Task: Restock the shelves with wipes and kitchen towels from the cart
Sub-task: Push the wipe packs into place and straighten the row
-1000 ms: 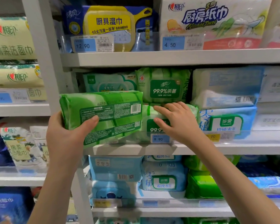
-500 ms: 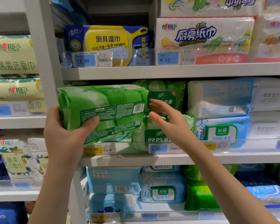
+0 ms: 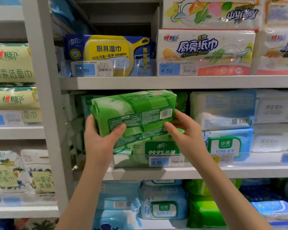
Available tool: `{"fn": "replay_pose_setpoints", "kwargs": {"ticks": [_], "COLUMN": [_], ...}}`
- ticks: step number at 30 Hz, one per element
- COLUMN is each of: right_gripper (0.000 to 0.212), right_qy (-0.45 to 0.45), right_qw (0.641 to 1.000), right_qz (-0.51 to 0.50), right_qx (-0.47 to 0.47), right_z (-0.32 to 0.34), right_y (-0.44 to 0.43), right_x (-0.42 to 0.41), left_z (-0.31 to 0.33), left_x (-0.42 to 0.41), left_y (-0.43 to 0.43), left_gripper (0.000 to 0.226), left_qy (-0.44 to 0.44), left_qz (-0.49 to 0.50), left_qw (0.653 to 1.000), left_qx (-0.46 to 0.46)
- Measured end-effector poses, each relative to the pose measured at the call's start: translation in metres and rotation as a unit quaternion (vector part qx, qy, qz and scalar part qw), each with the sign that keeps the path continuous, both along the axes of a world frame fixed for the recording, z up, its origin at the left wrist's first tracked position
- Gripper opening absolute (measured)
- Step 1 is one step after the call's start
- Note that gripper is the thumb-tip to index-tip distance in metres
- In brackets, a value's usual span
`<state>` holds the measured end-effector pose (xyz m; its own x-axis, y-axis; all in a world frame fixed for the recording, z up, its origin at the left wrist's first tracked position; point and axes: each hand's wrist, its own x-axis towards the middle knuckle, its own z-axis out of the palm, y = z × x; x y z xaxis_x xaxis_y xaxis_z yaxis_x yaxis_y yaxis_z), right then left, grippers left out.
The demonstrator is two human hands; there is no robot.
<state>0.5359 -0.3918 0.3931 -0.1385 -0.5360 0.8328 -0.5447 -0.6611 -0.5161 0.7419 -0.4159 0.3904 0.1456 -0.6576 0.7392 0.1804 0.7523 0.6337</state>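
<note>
Green wipes pack is grasped at both ends by L grip & R grip, long axis horiz., just above shelved pack.

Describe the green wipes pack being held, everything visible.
The green wipes pack is a soft, glossy plastic-wrapped bundle, bright green with paler bands, printed back panel and white barcode facing the camera. It is held lengthwise, slightly tilted, before the middle shelf, above a shelved pack marked 99.9%. The left hand grips its left end, the right hand its right end, thumbs in front.
</note>
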Motion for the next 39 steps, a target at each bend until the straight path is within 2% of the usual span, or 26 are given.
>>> {"fn": "replay_pose_setpoints", "kwargs": {"ticks": [4,8,9,12,13,15,17,19,22,25,29,35,39], "right_gripper": [0.034,0.028,0.025,0.028,0.032,0.042,0.061,0.075,0.075,0.073,0.068,0.070,0.074], "right_qy": [-0.031,-0.021,-0.015,0.010,0.014,0.015,0.035,0.059,0.082,0.093,0.099,0.106,0.121], "right_qw": [0.998,0.993,0.991,0.984,0.979,0.969,0.963,0.959,0.950,0.934,0.913,0.924,0.923], "right_qz": [-0.054,-0.117,-0.130,-0.180,-0.204,-0.245,-0.266,-0.275,-0.296,-0.339,-0.389,-0.363,-0.361], "right_qx": [-0.011,-0.002,0.001,0.008,0.006,-0.006,-0.026,-0.041,-0.062,-0.063,-0.078,-0.057,-0.058], "right_z": [-0.004,-0.009,-0.010,-0.010,-0.010,-0.011,-0.013,-0.014,-0.016,-0.019,-0.019,-0.020,-0.024], "right_y": [0.003,0.002,0.001,-0.003,-0.003,-0.003,-0.004,-0.008,-0.013,-0.015,-0.019,-0.020,-0.020], "right_x": [-0.022,-0.039,-0.041,-0.040,-0.037,-0.029,-0.023,-0.021,-0.024,-0.026,-0.032,-0.036,-0.038], "left_z": [0.009,0.014,0.014,0.015,0.016,0.016,0.018,0.020,0.019,0.014,0.011,0.008,0.004], "left_x": [-0.029,-0.051,-0.052,-0.052,-0.051,-0.052,-0.057,-0.064,-0.070,-0.065,-0.069,-0.075,-0.069], "left_y": [-0.010,-0.023,-0.029,-0.043,-0.044,-0.044,-0.039,-0.039,-0.039,-0.044,-0.042,-0.037,-0.037], "left_gripper": [0.039,0.040,0.048,0.107,0.120,0.126,0.111,0.079,0.052,0.053,0.062,0.061,0.047], "left_qy": [-0.028,-0.079,-0.101,-0.168,-0.184,-0.195,-0.187,-0.187,-0.212,-0.264,-0.285,-0.275,-0.282], "left_qz": [-0.036,-0.053,-0.047,-0.003,0.010,0.043,0.079,0.114,0.121,0.090,0.150,0.197,0.175], "left_qw": [0.999,0.993,0.990,0.978,0.974,0.969,0.969,0.966,0.961,0.951,0.939,0.938,0.941], "left_qx": [0.013,0.067,0.083,0.126,0.133,0.142,0.139,0.137,0.128,0.132,0.118,0.083,0.072]}}
